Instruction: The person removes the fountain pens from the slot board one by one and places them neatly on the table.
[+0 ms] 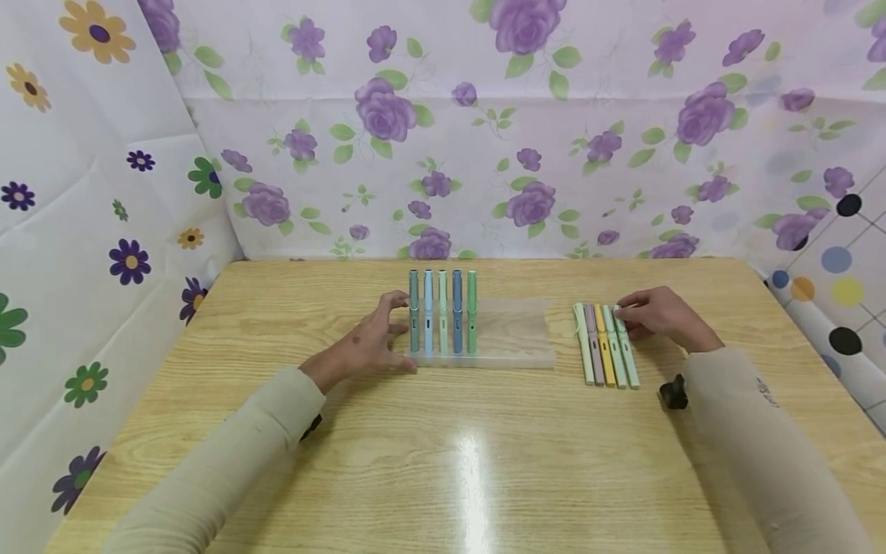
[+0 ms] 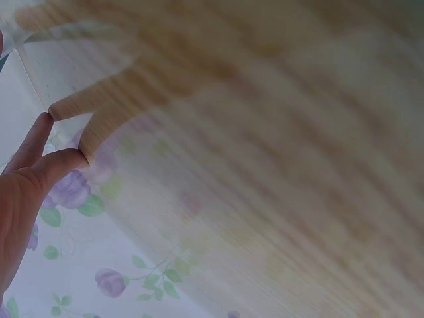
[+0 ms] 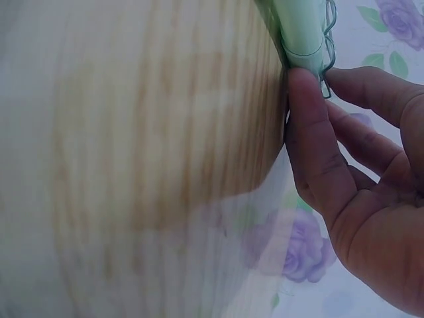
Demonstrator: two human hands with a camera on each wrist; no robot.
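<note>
A clear plastic pen stand (image 1: 515, 358) stands mid-table, its left part holding a row of upright capped pens, from a grey-green pen (image 1: 414, 331) to a brighter green pen (image 1: 472, 323). My left hand (image 1: 370, 338) holds the stand's left end, thumb at the front corner and fingers toward the back. On the right, several pens lie side by side on the table, among them a mauve pen (image 1: 595, 346) and a yellow pen (image 1: 604, 346). My right hand (image 1: 657, 315) pinches the clip end of the rightmost pale green pen (image 1: 627, 358) between thumb and finger.
The wooden table (image 1: 388, 462) reaches back to a flowered cloth (image 1: 443, 138). Another flowered cloth (image 1: 90, 254) hangs along the left side. Black wrist camera mounts (image 1: 674, 392) stick out below the sleeves.
</note>
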